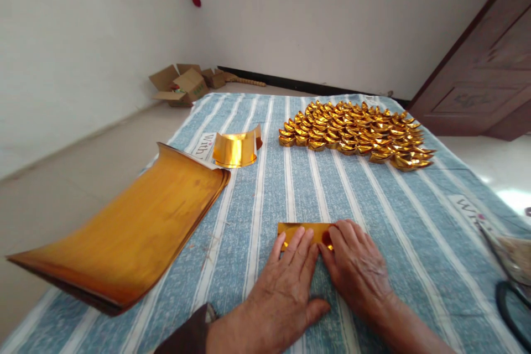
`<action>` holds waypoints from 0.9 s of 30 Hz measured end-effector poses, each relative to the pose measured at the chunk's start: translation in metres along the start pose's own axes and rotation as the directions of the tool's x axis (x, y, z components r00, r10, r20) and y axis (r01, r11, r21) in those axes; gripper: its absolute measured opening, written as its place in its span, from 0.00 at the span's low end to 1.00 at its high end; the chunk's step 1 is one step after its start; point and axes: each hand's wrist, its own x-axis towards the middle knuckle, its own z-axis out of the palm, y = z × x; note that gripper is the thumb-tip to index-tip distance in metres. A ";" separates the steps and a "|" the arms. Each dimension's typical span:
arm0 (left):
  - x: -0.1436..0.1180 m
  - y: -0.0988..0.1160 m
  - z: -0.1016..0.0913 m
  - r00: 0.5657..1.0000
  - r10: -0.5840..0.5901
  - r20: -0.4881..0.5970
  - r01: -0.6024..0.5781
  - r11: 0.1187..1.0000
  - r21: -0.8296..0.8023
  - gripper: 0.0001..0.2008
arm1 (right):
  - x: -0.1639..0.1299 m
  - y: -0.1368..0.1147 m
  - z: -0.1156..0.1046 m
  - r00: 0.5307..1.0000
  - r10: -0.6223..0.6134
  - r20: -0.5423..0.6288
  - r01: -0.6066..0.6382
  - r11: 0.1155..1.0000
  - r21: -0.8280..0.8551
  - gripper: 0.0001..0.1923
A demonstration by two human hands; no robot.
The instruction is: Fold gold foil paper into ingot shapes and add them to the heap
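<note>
A small folded strip of shiny gold foil paper (317, 228) lies on the striped cloth near the front. My left hand (286, 287) rests flat on it, fingers stretched out and thumb apart. My right hand (359, 263) has curled fingers at the strip's right end, with its thumb and fingertips on the paper. A large curved stack of gold paper sheets (136, 221) lies to the left. Beyond it stands a smaller curled gold sheet (235, 149). Rows of folded gold paper ingots (352, 130) sit at the far right of the table.
A blue and white striped cloth (274, 188) covers the table. Black-handled scissors (512, 293) lie at the right edge, beside a partly visible bag (516, 254). Open cardboard boxes (182, 86) stand on the floor behind. A dark red door (477, 77) is at the right.
</note>
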 end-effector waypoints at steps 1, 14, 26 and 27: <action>0.001 0.000 -0.001 1.000 0.000 -0.002 0.000 1.000 0.003 0.38 | -0.001 0.000 0.001 1.000 0.011 0.002 -0.011 1.000 0.006 0.09; 0.000 -0.004 0.003 0.999 0.025 -0.020 -0.024 0.998 0.051 0.37 | -0.023 0.041 0.012 0.990 0.139 -0.035 -0.130 0.974 0.185 0.15; 0.000 -0.004 -0.001 1.000 0.004 -0.023 -0.004 1.000 0.019 0.35 | -0.018 0.041 0.003 0.960 0.192 -0.204 -0.134 0.954 0.268 0.13; 0.001 -0.003 -0.001 1.000 -0.003 -0.016 0.004 1.000 0.012 0.35 | -0.017 0.032 0.002 0.966 0.135 -0.222 -0.061 0.948 0.311 0.14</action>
